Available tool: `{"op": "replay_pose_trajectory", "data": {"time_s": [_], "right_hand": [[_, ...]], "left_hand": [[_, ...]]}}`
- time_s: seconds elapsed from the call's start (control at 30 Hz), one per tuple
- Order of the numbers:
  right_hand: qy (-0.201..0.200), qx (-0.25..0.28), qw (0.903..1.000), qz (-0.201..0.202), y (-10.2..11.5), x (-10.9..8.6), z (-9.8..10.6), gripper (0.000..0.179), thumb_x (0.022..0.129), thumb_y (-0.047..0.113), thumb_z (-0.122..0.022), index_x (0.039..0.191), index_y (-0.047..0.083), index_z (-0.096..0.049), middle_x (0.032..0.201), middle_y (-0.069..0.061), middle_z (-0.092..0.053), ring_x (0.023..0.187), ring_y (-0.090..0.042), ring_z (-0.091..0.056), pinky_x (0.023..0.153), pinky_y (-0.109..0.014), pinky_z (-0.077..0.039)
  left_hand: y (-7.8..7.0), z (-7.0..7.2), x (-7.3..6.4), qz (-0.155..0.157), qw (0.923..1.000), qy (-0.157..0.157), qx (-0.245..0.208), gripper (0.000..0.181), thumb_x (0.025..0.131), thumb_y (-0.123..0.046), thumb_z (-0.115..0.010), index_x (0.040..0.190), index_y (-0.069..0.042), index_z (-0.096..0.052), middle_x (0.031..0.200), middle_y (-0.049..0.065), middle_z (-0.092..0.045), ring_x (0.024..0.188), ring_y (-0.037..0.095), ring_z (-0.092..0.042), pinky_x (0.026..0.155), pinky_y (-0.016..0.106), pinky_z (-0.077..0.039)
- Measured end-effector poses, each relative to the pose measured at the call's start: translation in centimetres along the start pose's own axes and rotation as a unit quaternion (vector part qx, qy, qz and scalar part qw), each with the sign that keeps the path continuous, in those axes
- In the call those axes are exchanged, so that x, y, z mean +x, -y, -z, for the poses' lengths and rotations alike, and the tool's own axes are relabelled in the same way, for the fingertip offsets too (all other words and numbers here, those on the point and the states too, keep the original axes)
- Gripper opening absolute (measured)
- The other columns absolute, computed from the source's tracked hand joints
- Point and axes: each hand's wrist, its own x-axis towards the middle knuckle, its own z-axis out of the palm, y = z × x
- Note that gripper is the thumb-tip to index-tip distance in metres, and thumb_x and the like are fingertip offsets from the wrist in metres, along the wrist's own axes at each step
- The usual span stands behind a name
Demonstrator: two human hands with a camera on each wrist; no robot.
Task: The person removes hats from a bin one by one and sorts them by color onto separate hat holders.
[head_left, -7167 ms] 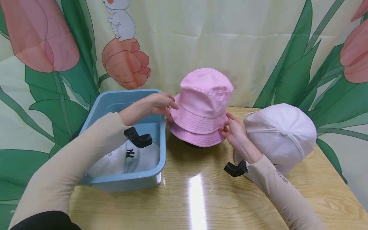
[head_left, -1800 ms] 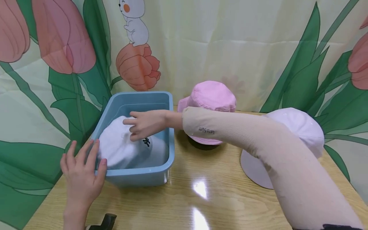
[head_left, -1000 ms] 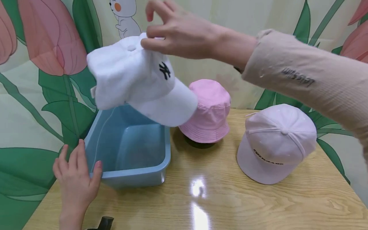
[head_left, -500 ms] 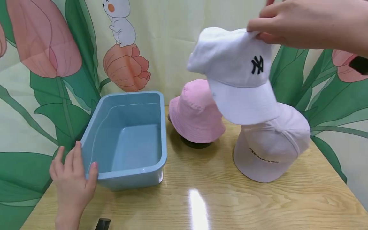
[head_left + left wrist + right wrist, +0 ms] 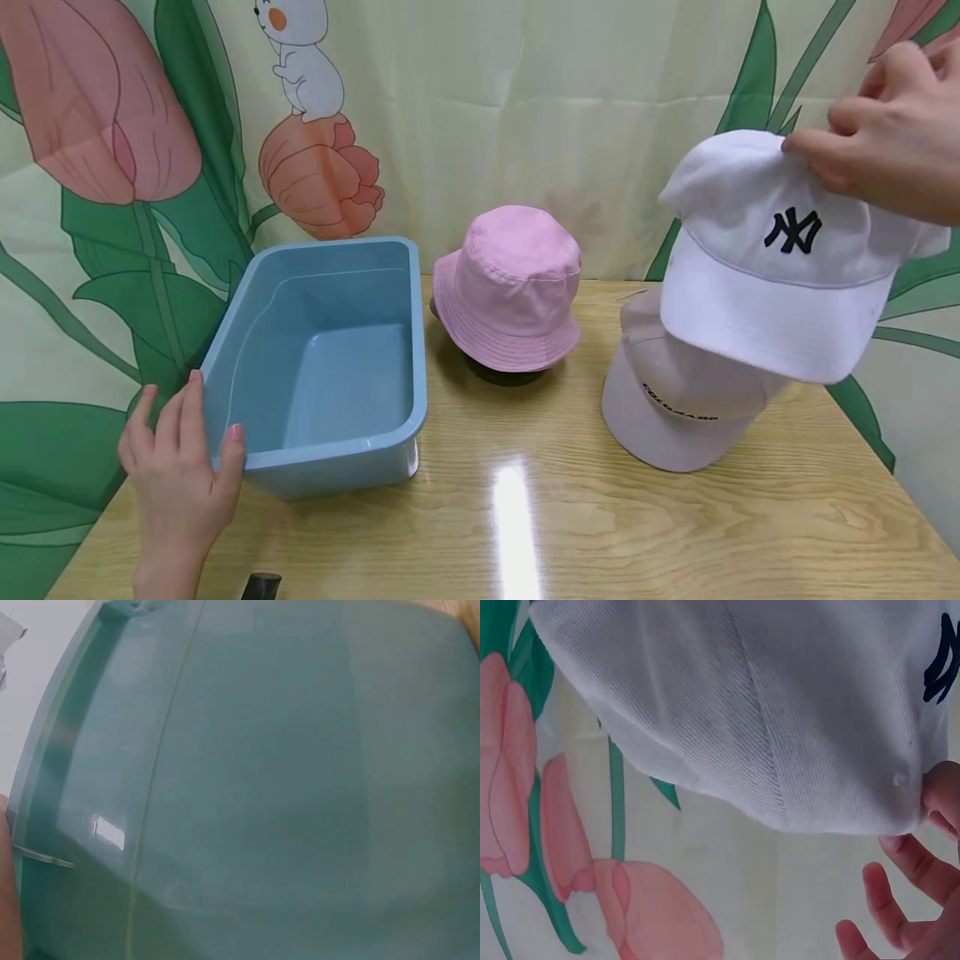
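Note:
In the head view my right hand (image 5: 892,133) pinches a white baseball cap (image 5: 772,317) with a black NY logo by the top of its crown. The cap hangs over a second, pale cap (image 5: 667,442) lettered across the front, hiding much of its crown. Thumb and forefinger meet at the cloth in the right wrist view, the other fingers spread apart. At the left, my left hand (image 5: 176,475) lies with extended fingers on the near left corner of the blue plastic bin (image 5: 337,450). Nothing lies inside the bin. Its outer wall (image 5: 255,780) fills the left wrist view.
A pink bucket hat (image 5: 517,292) sits on a dark base between the bin and the caps. All stand on a wooden table (image 5: 465,533). Close behind hangs a curtain (image 5: 585,150) printed with tulips and a small white animal.
The pink hats were set down at the back. My right hand has lifted the NY cap out of the bin and carried it right, over the pale cap. My left hand moved to the bin's corner.

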Motion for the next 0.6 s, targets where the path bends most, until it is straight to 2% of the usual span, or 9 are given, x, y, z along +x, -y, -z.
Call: {"op": "replay_pose_trajectory", "data": {"time_s": [0.03, 0.07, 0.1, 0.23, 0.33, 0.37, 0.4, 0.47, 0.6], "right_hand": [[0.020, -0.047, 0.9987, -0.001, 1.3, -0.4, 0.7, 0.057, 0.057, -0.021, -0.065, 0.102, 0.008, -0.046, 0.076, -0.019, -0.047, 0.086, -0.041, -0.039, 0.074, -0.052, -0.040], [0.034, -0.051, 0.9981, -0.008, 2.3, -0.8, 1.0, 0.059, 0.053, -0.020, -0.069, 0.101, 0.008, -0.047, 0.078, -0.018, -0.049, 0.085, -0.041, -0.040, 0.076, -0.054, -0.039], [0.054, -0.123, 0.9908, 0.020, 3.5, -1.1, 1.9, 0.066, 0.045, -0.015, -0.076, 0.097, 0.011, -0.046, 0.075, -0.019, -0.047, 0.083, -0.046, -0.038, 0.073, -0.060, -0.036], [0.002, -0.098, 0.9939, 0.051, 6.7, -2.6, 2.4, 0.068, 0.035, -0.012, -0.081, 0.091, 0.008, -0.046, 0.071, -0.015, -0.049, 0.084, -0.046, -0.041, 0.068, -0.061, -0.037], [-0.057, -0.045, 0.9947, 0.073, 8.0, -3.9, 1.4, 0.013, 0.083, 0.004, -0.059, 0.088, 0.009, -0.048, 0.068, -0.011, -0.048, 0.080, -0.043, -0.044, 0.059, -0.056, -0.037], [-0.069, -0.024, 0.9945, 0.075, 8.4, -4.4, 1.0, 0.010, 0.094, 0.015, -0.043, 0.089, 0.010, -0.051, 0.068, -0.009, -0.049, 0.079, -0.041, -0.045, 0.057, -0.055, -0.037], [-0.082, -0.004, 0.9936, 0.078, 8.8, -4.8, 0.5, 0.033, 0.099, 0.027, -0.027, 0.088, 0.011, -0.053, 0.068, -0.008, -0.049, 0.077, -0.039, -0.046, 0.055, -0.053, -0.037], [-0.096, 0.031, 0.9915, 0.081, 9.7, -5.5, -0.3, 0.068, 0.093, 0.046, 0.002, 0.086, 0.014, -0.057, 0.068, -0.004, -0.050, 0.074, -0.035, -0.047, 0.054, -0.049, -0.036], [-0.120, 0.074, 0.9869, 0.079, 11.6, -6.7, -1.6, 0.063, 0.094, 0.050, -0.006, 0.085, 0.019, -0.061, 0.070, 0.002, -0.052, 0.073, -0.030, -0.049, 0.051, -0.045, -0.036]], "left_hand": [[-0.1, 0.0, 0.0, 0.001, 1.0000, 0.005, 0.004, 0.069, 0.089, -0.049, -0.029, 0.131, 0.006, -0.037, 0.111, 0.036, -0.047, 0.124, 0.049, -0.025, 0.096, 0.065, -0.013], [-0.2, -0.1, 0.0, 0.002, 1.0000, 0.003, 0.003, 0.069, 0.089, -0.049, -0.029, 0.131, 0.006, -0.037, 0.110, 0.036, -0.047, 0.123, 0.049, -0.026, 0.096, 0.065, -0.014], [-0.3, -0.2, 0.0, 0.004, 1.0000, 0.001, 0.003, 0.069, 0.089, -0.049, -0.030, 0.131, 0.006, -0.038, 0.110, 0.036, -0.047, 0.124, 0.049, -0.026, 0.096, 0.065, -0.013], [-0.2, -0.3, -0.2, 0.007, 0.9999, -0.007, -0.001, 0.069, 0.089, -0.049, -0.031, 0.130, 0.006, -0.040, 0.108, 0.036, -0.048, 0.123, 0.048, -0.026, 0.096, 0.065, -0.013], [-0.1, -0.3, -0.2, 0.008, 0.9999, -0.009, -0.002, 0.068, 0.089, -0.049, -0.031, 0.130, 0.006, -0.040, 0.108, 0.036, -0.048, 0.124, 0.048, -0.026, 0.097, 0.065, -0.013], [-0.1, -0.3, -0.2, 0.008, 0.9999, -0.009, -0.001, 0.069, 0.089, -0.049, -0.031, 0.130, 0.006, -0.040, 0.108, 0.036, -0.048, 0.124, 0.048, -0.026, 0.097, 0.065, -0.013], [-0.1, -0.3, -0.2, 0.007, 0.9999, -0.009, -0.001, 0.069, 0.089, -0.049, -0.031, 0.130, 0.005, -0.040, 0.108, 0.036, -0.048, 0.124, 0.048, -0.027, 0.098, 0.064, -0.013], [-0.1, -0.1, -0.2, 0.005, 1.0000, -0.002, 0.004, 0.070, 0.089, -0.050, -0.030, 0.130, 0.006, -0.039, 0.110, 0.036, -0.047, 0.123, 0.049, -0.026, 0.097, 0.065, -0.013], [0.0, -0.1, -0.2, 0.000, 1.0000, -0.005, 0.005, 0.070, 0.089, -0.051, -0.029, 0.131, 0.005, -0.039, 0.111, 0.036, -0.047, 0.122, 0.050, -0.027, 0.097, 0.065, -0.014]]}}
